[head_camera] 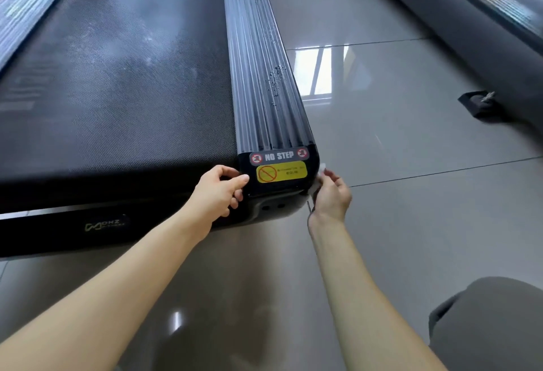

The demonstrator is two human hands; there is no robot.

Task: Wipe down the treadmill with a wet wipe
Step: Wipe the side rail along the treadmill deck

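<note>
View from above of the back end of a black treadmill [88,225] standing on a glossy grey tiled floor [411,209]. Its dark running belt [117,76] fills the left side, and a ribbed grey side rail [258,76] runs along the belt's right edge, with a patch of droplets [274,82] near the rail's outer edge. At the treadmill's near right corner the rail ends in a black end cap [279,187] that carries a "NO STEP" label [279,156] and, below it, a yellow warning sticker [282,172]. The left hand [219,191] grips the inner edge of the end cap, fingers curled and thumb on top. The right hand [332,194] pinches a white wet wipe [322,168] and holds it against the outer side of the same corner; most of the wipe is hidden behind the fingers. A second dark machine [470,32] stands along the floor's far right edge, and a knee [493,326] in grey cloth shows at the bottom right.
</note>
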